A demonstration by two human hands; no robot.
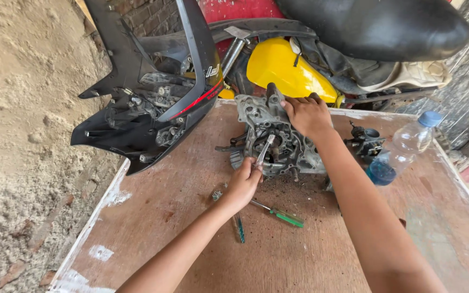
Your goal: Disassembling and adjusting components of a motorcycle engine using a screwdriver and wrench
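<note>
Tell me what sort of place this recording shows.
Probably an informal motorcycle repair spot: an engine case sits on a worn wooden table, a motorcycle with a yellow tank stands behind, and screwdrivers lie beside the hands.

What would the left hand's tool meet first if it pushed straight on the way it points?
The left hand aims its metal tool up into the grey engine crankcase; its tip looks already at the casing's open face, though depth is unclear.

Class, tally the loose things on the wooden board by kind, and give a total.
Grey metal engine casing: 1
Green-handled screwdrivers: 2
Clear plastic bottle with blue cap: 1
Small black carburettor: 1
Black motorcycle fairing panel: 1
Total: 6
</note>
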